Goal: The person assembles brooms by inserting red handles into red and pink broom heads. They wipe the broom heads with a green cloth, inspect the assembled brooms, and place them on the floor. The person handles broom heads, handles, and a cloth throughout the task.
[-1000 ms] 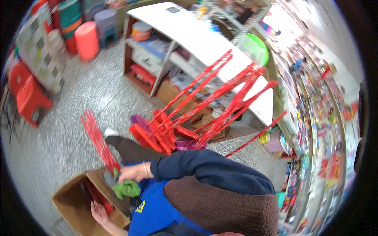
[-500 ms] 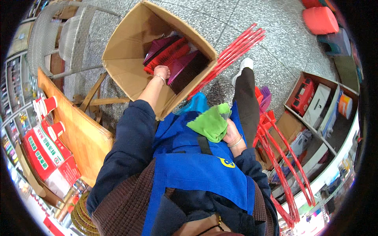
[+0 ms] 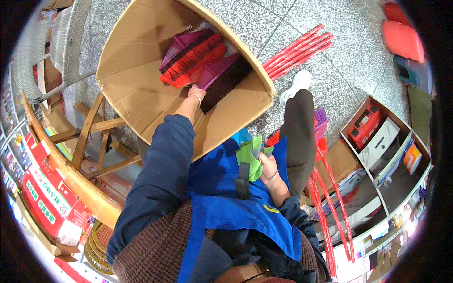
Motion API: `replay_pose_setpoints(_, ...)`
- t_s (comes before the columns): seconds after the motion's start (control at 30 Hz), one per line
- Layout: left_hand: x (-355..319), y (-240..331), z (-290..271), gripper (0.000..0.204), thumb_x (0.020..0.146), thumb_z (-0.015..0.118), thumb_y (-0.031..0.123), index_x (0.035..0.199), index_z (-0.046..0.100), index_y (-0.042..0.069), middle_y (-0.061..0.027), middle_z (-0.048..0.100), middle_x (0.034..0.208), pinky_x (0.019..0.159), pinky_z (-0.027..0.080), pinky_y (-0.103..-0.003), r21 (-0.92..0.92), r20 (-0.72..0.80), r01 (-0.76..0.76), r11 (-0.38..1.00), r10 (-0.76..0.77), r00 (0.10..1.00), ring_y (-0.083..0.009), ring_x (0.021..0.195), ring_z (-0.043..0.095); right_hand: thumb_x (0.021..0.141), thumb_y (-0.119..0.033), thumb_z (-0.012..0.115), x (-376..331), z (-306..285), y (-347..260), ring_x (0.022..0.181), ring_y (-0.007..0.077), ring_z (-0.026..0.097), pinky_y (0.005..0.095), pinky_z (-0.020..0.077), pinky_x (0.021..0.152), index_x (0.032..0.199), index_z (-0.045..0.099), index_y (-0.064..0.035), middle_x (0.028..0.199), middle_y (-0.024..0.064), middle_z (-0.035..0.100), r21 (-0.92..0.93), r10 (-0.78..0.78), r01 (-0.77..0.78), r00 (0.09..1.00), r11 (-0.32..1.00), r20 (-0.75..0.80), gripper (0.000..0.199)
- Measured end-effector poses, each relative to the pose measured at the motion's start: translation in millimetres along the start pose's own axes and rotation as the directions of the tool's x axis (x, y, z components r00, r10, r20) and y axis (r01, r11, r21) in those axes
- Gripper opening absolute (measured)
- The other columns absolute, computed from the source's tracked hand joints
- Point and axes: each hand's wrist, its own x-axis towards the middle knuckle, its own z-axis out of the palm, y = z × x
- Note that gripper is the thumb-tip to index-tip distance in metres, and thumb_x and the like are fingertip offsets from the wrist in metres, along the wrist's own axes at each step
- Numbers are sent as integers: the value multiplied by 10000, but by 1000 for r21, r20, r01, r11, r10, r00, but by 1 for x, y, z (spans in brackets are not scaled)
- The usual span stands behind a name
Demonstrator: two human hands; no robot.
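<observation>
Nearest is a blue apron (image 3: 236,217) over a brown knitted vest (image 3: 155,231). Just beyond the bib, to the right, the right hand (image 3: 268,168) is closed around a crumpled green cloth (image 3: 250,155) in front of the lap. To the near left, red cartons (image 3: 49,195) sit beside a wooden counter (image 3: 71,174), its edge bowed by the lens. To the near right, red poles (image 3: 322,217) run past a low shelving unit (image 3: 401,207), with a purple brush head (image 3: 321,121) beyond them.

Farther on, left of the middle, a large cardboard box (image 3: 137,85) stands open toward the wearer. The left hand (image 3: 194,96) reaches into it and touches the lower edge of a purple broom head (image 3: 219,70); its fingers are partly hidden, so I cannot tell whether they grip. Against that head lies a red-bristled broom head (image 3: 196,61), also in the box.

At the far side, a bundle of red sticks (image 3: 302,52) extends over the floor right of the box, near a white shoe (image 3: 298,85). A grey woven chair (image 3: 66,42) is far left; a coral-red roll (image 3: 403,41) is far right.
</observation>
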Motion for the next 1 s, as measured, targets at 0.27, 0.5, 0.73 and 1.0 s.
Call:
replay_pose_setpoints(0.27,29,6,5,476,781,546,189,1199,447,-16,-232,495,1226,970,396,-371,125,-42,41,991,-36,998,-330,1154,484,842,-124,571,-1,3,-1,850,194,614,327,492,763,1071,562,-2,990,73,627,-2,24,-25,996,1000,-86,260)
replay_pose_setpoints(0.5,17,15,11,769,654,742,306,1276,402,10,-199,436,1309,1005,357,-350,114,51,30,993,-36,998,-305,1210,432,833,-130,576,-1,5,-3,838,181,612,317,492,741,1074,562,-16,978,57,625,-58,62,-67,994,996,-92,267)
replay_pose_setpoints(0.73,-5,36,-20,760,575,800,358,1217,520,64,-128,532,1240,979,374,-340,38,298,-121,992,104,949,-245,1167,485,836,-125,580,4,11,-3,848,174,608,314,489,751,1083,559,-16,988,59,624,-82,60,-69,993,994,-106,271)
replay_pose_setpoints(1.0,-42,50,-2,829,550,813,235,1210,416,-72,-233,505,1220,941,415,-356,148,238,-209,967,170,956,-303,1128,510,790,-201,689,1,19,-7,915,158,582,302,466,818,1134,548,-38,1035,56,611,-92,128,-115,980,989,151,406)
